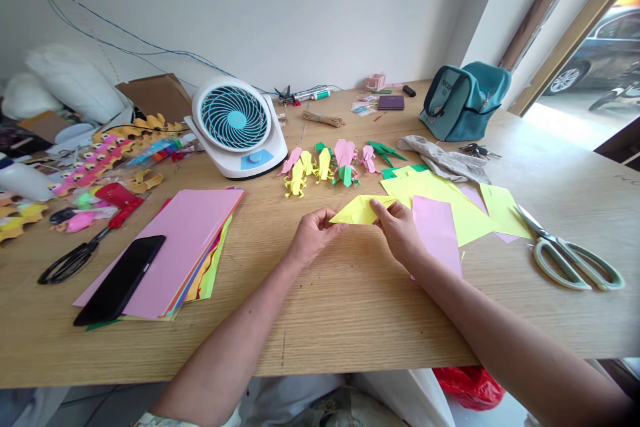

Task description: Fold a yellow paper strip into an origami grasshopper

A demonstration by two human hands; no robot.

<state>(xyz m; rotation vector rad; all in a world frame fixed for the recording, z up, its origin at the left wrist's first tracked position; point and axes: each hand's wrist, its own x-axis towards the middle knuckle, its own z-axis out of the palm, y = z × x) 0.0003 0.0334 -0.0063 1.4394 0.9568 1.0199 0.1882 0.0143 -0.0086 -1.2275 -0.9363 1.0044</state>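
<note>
I report from my remote station that both hands are engaged on one piece, the yellow folded paper (361, 211), which is held in front of the body at the middle of the worktop (340, 320); whether its lower edge touches the wood I cannot tell. The grip of the left hand (315, 230) is a closed pinch at the pointed left end; the grip of the right hand (397, 228) is closed on the opposite end, thumb laid flat over the upper face. I judge the step in hand to be the working of a fold, with the next move calling for matched edges and even thumb pressure along the crease. The piece is thin, matte paper, an elongated diamond with straight edges and visible creases. Beyond it stand small paper figures (344, 152) in pink, yellow and green, angular in the body, with thin bent limbs. To the right lie loose yellow sheets (450, 207), smooth and overlapping, a pink sheet (436, 230) and scissors (553, 238) with pale looped handles. To the left, a glossy black phone (123, 279) rests on a paper stack (200, 223). The worktop shows straight wood grain.
</note>
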